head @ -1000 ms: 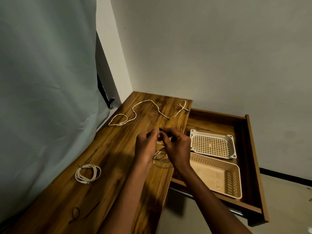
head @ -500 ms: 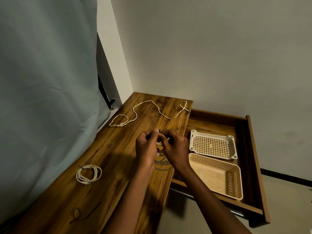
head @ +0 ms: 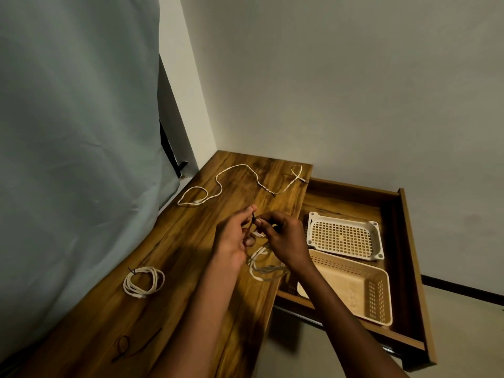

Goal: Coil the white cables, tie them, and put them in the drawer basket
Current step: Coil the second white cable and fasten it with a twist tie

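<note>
- Left hand [head: 231, 241] and right hand [head: 283, 238] both pinch a dark tie [head: 253, 217] above the counter [head: 191, 241].
- Coiled white cable [head: 263, 264] hangs directly beneath both grips.
- Beige basket [head: 351, 287] lies to the right, nearer the right hand.

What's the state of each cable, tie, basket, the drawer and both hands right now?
Tied cable: coiled, tied, on desk.
Held cable: coiled, hanging from both hands.
Loose cable: uncoiled, spread on desk.
Black tie: pinched between both hands.
Spare tie: looped, lying on desk.
Drawer: open.
Beige basket: upright, holds no cable.
White basket: bottom up.
Left hand: pinching.
Right hand: pinching.
</note>
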